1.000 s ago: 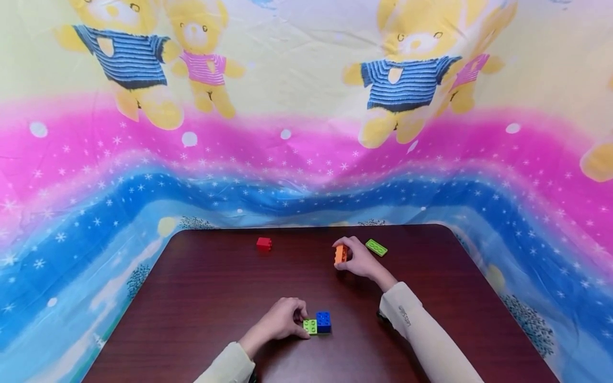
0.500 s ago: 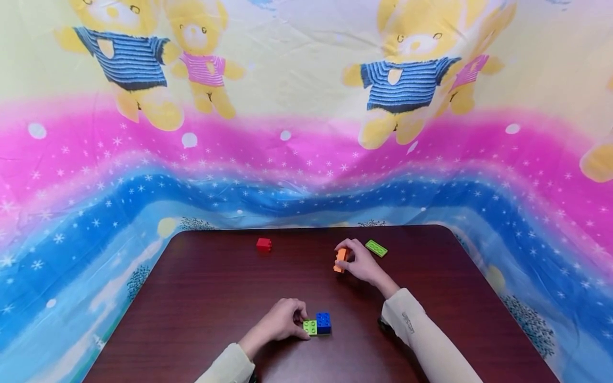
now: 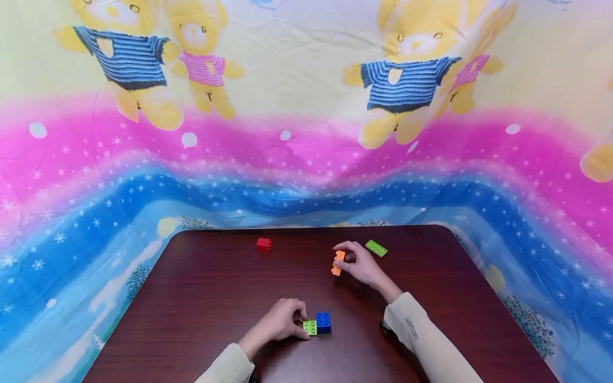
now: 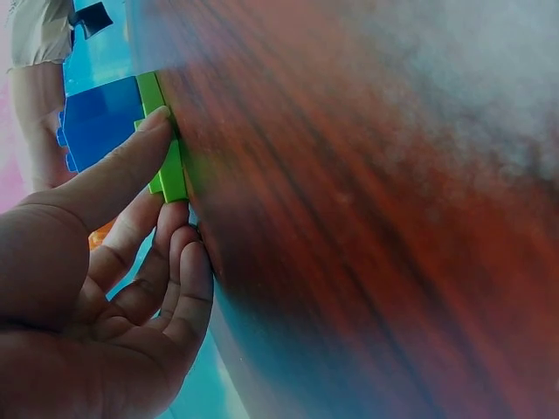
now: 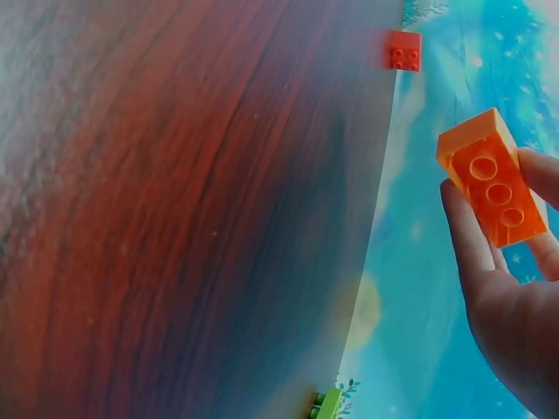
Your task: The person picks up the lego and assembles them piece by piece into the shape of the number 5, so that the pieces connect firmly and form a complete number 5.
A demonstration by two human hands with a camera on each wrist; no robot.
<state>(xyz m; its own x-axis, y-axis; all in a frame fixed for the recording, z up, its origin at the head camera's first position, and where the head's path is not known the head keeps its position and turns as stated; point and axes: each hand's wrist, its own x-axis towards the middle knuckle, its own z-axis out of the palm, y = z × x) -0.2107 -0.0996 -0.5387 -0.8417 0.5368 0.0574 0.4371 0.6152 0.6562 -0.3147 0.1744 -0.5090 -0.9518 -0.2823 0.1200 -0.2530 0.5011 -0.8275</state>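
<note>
Between thumb and fingers, my right hand (image 3: 363, 264) pinches an orange building brick (image 3: 338, 263), held above the table. Its hollow underside, with round tubes, faces the camera in the right wrist view, where the same orange brick (image 5: 493, 179) is tilted. My left hand (image 3: 283, 319) grips the left end of a flat green brick (image 3: 309, 327) near the table's front. A blue brick (image 3: 323, 322) is mounted on that green brick's right end. In the left wrist view the thumb lies along the green brick's (image 4: 173, 179) side, beside the blue brick (image 4: 100, 122).
A red brick (image 3: 264, 244) lies near the table's far edge, left of centre. Behind the right hand lies another flat green brick (image 3: 376, 248). The dark wooden table (image 3: 206, 287) is backed by a printed cloth (image 3: 287, 159) with bears.
My right hand has drawn slightly nearer with the orange brick and turned it, so a different side faces up. The left hand and the green and blue bricks have stayed in place.
</note>
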